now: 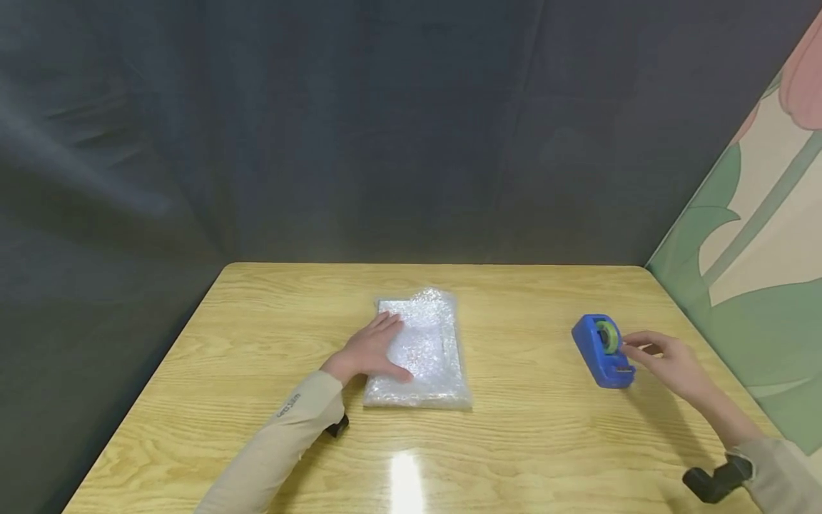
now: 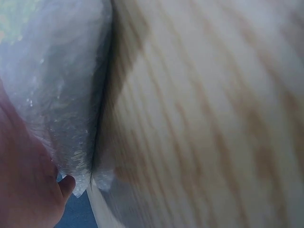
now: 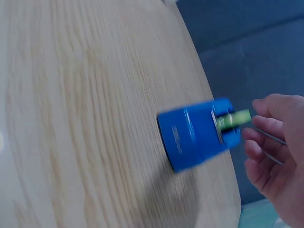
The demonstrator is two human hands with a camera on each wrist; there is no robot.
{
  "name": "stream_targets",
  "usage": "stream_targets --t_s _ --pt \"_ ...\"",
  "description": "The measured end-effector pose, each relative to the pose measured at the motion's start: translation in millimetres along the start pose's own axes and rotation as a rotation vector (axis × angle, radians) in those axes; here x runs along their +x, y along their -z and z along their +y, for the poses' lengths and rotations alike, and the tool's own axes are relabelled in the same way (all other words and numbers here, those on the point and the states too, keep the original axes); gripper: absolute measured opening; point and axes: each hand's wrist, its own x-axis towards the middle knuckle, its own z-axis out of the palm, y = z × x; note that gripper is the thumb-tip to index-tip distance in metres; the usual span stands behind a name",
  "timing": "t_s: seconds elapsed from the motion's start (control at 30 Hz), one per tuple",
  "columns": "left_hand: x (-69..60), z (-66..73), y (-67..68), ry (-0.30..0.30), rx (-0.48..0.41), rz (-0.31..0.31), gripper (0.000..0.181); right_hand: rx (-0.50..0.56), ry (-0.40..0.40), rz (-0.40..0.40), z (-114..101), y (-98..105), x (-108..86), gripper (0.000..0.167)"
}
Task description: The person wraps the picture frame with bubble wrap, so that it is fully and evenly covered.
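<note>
A flat item wrapped in clear bubble wrap (image 1: 430, 389) lies on the wooden table, near the middle. My left hand (image 1: 372, 351) rests on its left part, fingers spread and straight; the left wrist view shows the wrap's side (image 2: 71, 109) beside the hand. To the right stands a blue tape dispenser (image 1: 592, 359) with a green tape roll (image 1: 609, 337) in it. My right hand (image 1: 674, 364) is beside the roll, thumb and fingers loosely bent. In the right wrist view its fingertips are close to the green tape (image 3: 235, 118), with no tape visibly held.
The light wooden table (image 1: 257, 335) has rounded far corners. A dark curtain (image 1: 385, 143) hangs behind it and along the left. A wall with a painted tulip (image 1: 764, 285) runs along the right edge. Black wrist mounts (image 1: 718, 480) show at both sleeves.
</note>
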Motion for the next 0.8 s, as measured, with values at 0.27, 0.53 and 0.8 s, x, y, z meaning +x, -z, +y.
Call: stream_targets --t_s 0.27,0.53,0.8 --pt "0.9 -1.2 -0.8 -0.003 -0.008 0.005 0.113 0.029 -0.13 -0.202 12.5 1.6 -4.3 0.039" --pt "5.0 -0.6 -0.6 -0.008 -0.018 0.021 0.111 0.125 -0.152 -0.278 21.7 0.7 0.2 0.033" --pt "3.0 -1.8 -1.3 0.006 -0.016 0.016 0.112 0.035 -0.002 -0.165 9.3 -2.9 -0.4 0.011"
